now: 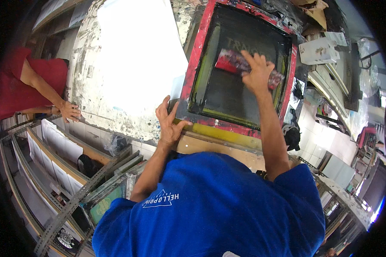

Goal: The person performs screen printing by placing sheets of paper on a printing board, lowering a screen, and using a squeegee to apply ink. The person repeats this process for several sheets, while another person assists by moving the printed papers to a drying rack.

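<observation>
A screen printing frame [203,47] with a red, paint-spattered rim and dark mesh lies in front of me, slightly right of the middle. Across the mesh lies a red, ink-stained squeegee [227,62], a little blurred, gripped from above by my right hand [258,77]. My left hand [170,124] is at the frame's near left corner, its fingers spread and its thumb against the edge. Just beyond those fingers is the near right corner of a large white sheet [141,55], which lies on a paint-spattered table [83,81].
At the left, a person in a red shirt [43,73] rests a hand [70,111] on the table's edge. Metal racks [79,192] holding boards and frames stand at lower left. Stained papers [319,51] and clutter lie along the right side.
</observation>
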Available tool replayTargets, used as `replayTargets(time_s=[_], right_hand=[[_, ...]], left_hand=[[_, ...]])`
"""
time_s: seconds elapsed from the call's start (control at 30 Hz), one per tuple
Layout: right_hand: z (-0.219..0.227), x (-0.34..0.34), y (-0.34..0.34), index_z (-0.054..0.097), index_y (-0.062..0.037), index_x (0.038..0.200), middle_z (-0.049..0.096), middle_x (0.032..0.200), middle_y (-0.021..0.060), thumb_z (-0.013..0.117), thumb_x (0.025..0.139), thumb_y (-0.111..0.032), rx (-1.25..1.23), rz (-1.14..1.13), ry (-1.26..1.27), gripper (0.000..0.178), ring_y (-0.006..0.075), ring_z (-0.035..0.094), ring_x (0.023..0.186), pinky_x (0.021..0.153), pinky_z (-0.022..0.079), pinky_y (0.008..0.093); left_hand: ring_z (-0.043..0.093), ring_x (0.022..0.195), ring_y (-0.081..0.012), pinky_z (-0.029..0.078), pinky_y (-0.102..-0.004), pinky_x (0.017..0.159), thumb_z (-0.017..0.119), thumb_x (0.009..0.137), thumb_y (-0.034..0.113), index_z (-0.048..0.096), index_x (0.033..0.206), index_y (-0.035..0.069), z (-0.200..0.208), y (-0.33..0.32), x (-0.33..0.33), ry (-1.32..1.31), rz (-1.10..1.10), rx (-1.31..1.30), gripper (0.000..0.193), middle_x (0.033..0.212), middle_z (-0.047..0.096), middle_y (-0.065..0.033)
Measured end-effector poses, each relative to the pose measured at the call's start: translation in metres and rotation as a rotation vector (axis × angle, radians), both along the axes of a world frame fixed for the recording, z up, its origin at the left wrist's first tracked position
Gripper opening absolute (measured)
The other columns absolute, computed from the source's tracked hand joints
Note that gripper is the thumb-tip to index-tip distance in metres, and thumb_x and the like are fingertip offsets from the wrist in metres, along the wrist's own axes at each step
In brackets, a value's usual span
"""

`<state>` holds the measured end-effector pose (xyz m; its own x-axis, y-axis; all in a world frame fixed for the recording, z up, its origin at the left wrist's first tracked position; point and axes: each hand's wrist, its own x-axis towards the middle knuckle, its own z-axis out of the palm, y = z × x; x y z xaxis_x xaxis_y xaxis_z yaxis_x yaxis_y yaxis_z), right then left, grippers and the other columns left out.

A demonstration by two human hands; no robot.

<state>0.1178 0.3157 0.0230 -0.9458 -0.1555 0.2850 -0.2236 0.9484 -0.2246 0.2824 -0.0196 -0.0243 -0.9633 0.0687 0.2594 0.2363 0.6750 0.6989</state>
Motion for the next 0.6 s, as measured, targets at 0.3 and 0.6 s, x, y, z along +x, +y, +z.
replayTargets(time_s=[0.3, 0.6], right_hand=[[-0.015, -0.15, 0.042, 0.059, -0.0302, 0.141, 0.063, 0.112, 0.0075, 0.072, 0.067, -0.021, 0.073, 0.035, 0.142, 0.075, 0.0301, 0.057, 0.114, 0.093, 0.037, 0.0532], [0.001, -0.179, 0.06, 0.067, -0.0314, 0.131, 0.074, 0.1, 0.0119, 0.074, 0.078, -0.018, -0.018, 0.179, 0.107, 0.055, 0.0338, 0.068, 0.096, 0.082, 0.05, 0.0506]], left_hand=[[0.04, 0.135, -0.0432, 0.032, -0.0536, 0.111, 0.09, 0.062, 0.04, 0.062, 0.137, 0.004, 0.002, -0.001, 0.002, -0.026, -0.003, 0.032, 0.088, 0.152, 0.041, -0.0266], [0.047, 0.126, -0.0347, 0.033, -0.0477, 0.107, 0.089, 0.066, 0.044, 0.06, 0.139, 0.003, 0.01, -0.002, 0.002, -0.131, -0.03, 0.045, 0.089, 0.134, 0.059, -0.0179]])
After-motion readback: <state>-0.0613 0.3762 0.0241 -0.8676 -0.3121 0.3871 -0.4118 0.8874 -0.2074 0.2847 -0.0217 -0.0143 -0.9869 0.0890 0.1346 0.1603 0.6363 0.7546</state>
